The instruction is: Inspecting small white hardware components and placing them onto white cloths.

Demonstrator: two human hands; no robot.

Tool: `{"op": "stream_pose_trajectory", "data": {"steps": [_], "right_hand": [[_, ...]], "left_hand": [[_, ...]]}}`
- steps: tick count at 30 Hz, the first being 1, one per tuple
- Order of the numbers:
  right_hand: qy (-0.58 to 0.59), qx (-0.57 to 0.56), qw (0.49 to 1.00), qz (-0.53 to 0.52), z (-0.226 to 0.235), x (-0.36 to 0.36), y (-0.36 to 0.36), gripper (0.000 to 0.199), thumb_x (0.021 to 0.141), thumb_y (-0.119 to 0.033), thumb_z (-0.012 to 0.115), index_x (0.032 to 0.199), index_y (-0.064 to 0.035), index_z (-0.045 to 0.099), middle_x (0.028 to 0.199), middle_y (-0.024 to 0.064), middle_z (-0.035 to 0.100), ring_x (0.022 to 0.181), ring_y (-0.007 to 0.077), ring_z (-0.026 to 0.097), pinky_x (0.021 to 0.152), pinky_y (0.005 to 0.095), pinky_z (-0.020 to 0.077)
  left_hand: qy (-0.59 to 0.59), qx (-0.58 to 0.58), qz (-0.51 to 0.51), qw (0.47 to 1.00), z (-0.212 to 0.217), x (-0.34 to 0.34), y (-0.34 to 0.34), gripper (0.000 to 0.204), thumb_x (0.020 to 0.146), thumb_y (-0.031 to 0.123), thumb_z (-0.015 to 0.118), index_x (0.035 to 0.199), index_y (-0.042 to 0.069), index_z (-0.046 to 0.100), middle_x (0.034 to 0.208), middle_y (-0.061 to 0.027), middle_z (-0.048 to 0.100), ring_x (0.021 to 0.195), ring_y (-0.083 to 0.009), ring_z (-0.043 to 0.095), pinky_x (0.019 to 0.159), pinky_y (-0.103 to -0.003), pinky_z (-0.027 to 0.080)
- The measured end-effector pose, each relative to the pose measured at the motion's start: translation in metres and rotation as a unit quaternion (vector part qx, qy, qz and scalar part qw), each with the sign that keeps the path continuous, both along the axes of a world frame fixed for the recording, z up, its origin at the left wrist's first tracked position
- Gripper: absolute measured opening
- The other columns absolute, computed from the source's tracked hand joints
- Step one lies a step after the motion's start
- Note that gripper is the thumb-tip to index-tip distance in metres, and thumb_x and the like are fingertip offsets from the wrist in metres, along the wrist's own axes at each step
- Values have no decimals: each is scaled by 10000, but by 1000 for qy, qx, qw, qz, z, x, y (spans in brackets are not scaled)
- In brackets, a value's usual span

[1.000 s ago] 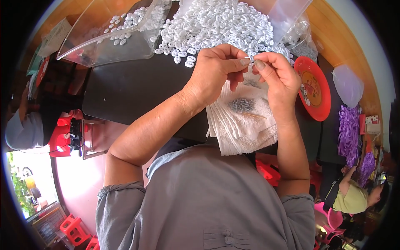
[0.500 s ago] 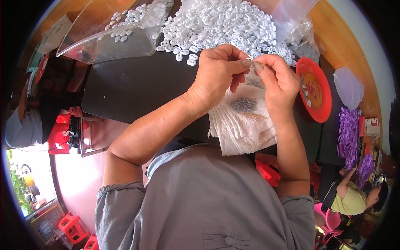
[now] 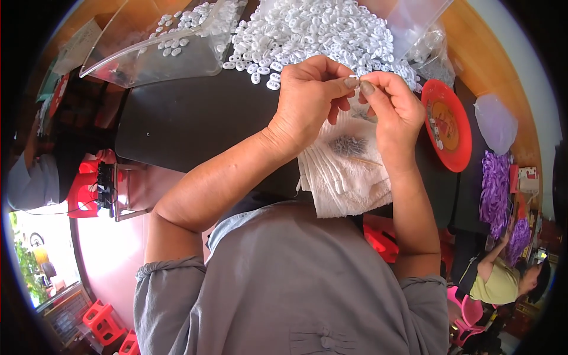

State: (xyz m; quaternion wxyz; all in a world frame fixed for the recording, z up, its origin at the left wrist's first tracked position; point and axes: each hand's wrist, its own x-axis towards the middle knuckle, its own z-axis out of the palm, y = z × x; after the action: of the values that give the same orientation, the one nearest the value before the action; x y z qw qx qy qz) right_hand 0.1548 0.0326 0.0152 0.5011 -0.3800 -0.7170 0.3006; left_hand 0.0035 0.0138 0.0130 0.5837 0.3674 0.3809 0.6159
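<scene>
My left hand (image 3: 307, 97) and my right hand (image 3: 395, 112) meet fingertip to fingertip above a cloth. Between the left thumb and finger a bit of a small white piece (image 3: 354, 76) shows. The right thumb and finger pinch right beside it; what they hold is too small to make out. Under the hands lies a folded whitish towel (image 3: 349, 198), bearing a heap of fine dark metal bits (image 3: 348, 145). Just beyond the hands spreads a big pile of white oval two-holed plastic pieces (image 3: 313, 35).
A clear plastic bin (image 3: 168, 76) with more white pieces lies tipped at the far left of the black table (image 3: 189, 124). On the right is a red plate (image 3: 462, 145) with a few small pieces. Purple ribbon bundles (image 3: 494, 189) and another person (image 3: 497, 284) are farther right.
Both hands have risen very slightly, still pinched together, and the right fingers have shifted a little. The person at the right has moved an arm.
</scene>
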Motion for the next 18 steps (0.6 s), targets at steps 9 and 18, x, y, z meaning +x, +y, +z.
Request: {"op": "stream_pose_trajectory", "data": {"steps": [9, 18], "right_hand": [[-12, 7, 1000, 9, 2, 4, 2, 90, 905, -76, 620, 958, -12, 653, 803, -9, 635, 705, 50, 571, 567, 194, 424], [-76, 47, 996, -13, 3, -2, -2, 35, 847, 33, 597, 879, 18, 597, 741, 62, 637, 654, 111, 581, 592, 260, 465]], "left_hand": [[35, -14, -26, 999, -2, -2, 2, 89, 859, 33, 659, 858, -39, 607, 719, -86, 634, 559, -125, 593, 416, -233, 419], [91, -1, 6, 996, -2, 4, -3, 52, 860, 15, 646, 849, -26, 615, 697, -53, 621, 539, -80, 553, 404, -204, 384]]}}
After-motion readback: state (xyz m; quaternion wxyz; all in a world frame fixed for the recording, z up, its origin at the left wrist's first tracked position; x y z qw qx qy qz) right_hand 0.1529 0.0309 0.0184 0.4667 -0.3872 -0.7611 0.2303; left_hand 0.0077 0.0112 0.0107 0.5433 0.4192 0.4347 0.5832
